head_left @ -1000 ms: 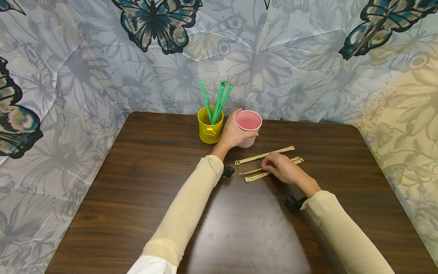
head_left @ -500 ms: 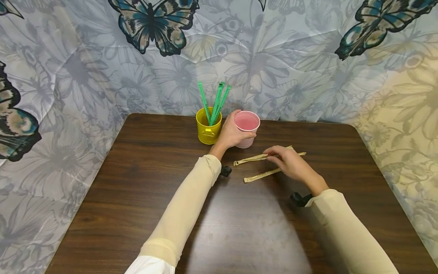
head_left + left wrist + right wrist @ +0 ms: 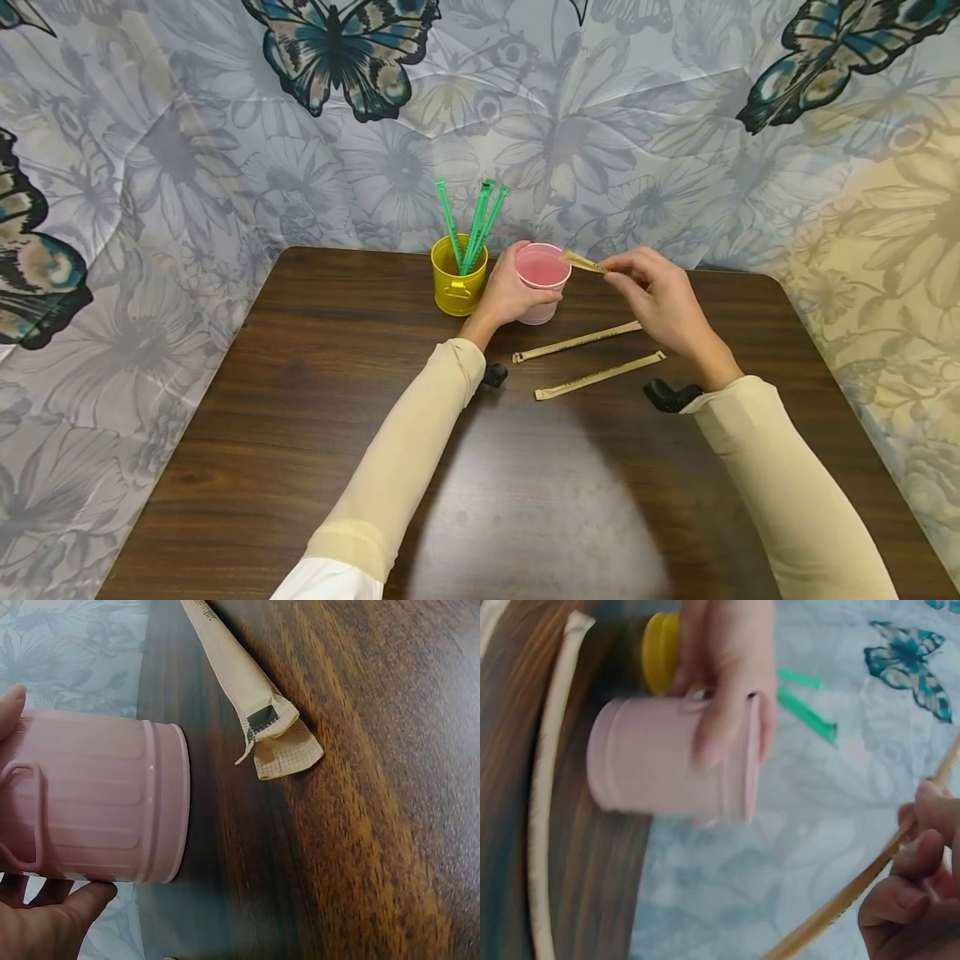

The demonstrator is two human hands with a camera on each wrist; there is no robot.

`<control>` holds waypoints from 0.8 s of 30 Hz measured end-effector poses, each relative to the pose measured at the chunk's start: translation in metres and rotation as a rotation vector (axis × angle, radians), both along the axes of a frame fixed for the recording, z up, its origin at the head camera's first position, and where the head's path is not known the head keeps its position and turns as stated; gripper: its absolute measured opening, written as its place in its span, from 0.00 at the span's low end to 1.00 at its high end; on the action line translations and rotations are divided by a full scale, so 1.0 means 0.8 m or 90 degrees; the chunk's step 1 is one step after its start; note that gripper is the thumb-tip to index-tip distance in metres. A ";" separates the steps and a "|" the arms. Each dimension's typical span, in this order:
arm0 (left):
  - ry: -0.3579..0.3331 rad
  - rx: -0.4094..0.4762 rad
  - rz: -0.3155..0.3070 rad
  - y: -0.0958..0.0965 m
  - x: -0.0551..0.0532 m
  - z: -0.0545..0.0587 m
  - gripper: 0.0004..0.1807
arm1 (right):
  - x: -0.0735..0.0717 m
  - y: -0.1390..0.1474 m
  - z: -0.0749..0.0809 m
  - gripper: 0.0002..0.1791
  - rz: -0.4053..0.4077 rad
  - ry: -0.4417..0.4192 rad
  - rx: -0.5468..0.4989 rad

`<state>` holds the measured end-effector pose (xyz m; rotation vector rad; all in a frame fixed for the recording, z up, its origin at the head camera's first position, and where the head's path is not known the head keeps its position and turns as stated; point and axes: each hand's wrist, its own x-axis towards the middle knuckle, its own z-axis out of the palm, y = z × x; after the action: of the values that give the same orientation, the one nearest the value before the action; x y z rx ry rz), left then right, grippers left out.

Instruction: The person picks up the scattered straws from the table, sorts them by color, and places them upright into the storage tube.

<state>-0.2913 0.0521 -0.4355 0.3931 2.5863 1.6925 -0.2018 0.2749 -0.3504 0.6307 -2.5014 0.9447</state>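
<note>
My left hand (image 3: 504, 290) grips a small pink bucket (image 3: 538, 314) from its left side, fingers and thumb around the wall. The bucket stands upright near the table's back edge; its ribbed side and wire handle show in the left wrist view. Between thumb and fingers, my right hand (image 3: 660, 302) pinches a straw in a tan paper wrapper (image 3: 585, 263). It is raised off the table, one end overlapping the bucket's right rim in the head view. Two more tan wrapped straws, a farther one (image 3: 573, 342) and a nearer one (image 3: 600, 377), lie on the table below the hands.
Left of the pink bucket, close to my left hand, stands a yellow bucket (image 3: 456, 298) holding several green sticks (image 3: 477, 227) upright. The dark wooden table (image 3: 300, 375) ends just behind the buckets, where a butterfly-printed cloth (image 3: 660, 167) hangs.
My right hand has picked one wrapped straw off the table and carried it up and back to beside the pink bucket's rim. The left hand keeps its grip on the bucket.
</note>
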 end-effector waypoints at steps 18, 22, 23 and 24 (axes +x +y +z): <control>0.005 -0.020 -0.009 -0.002 0.002 0.003 0.59 | -0.043 -0.074 0.063 0.07 0.069 -0.082 -0.455; 0.006 -0.027 -0.006 -0.002 0.002 0.002 0.59 | -0.061 -0.083 0.047 0.06 0.016 -0.137 -0.409; 0.006 -0.028 -0.004 -0.002 0.002 0.002 0.58 | -0.066 -0.085 0.042 0.06 -0.001 -0.147 -0.390; 0.006 -0.029 -0.002 -0.001 0.002 0.001 0.58 | -0.069 -0.087 0.037 0.06 -0.018 -0.156 -0.371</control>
<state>-0.2898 0.0509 -0.4344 0.4038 2.6243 1.6323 -0.2570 0.2056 -0.3210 0.3021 -2.2394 1.7289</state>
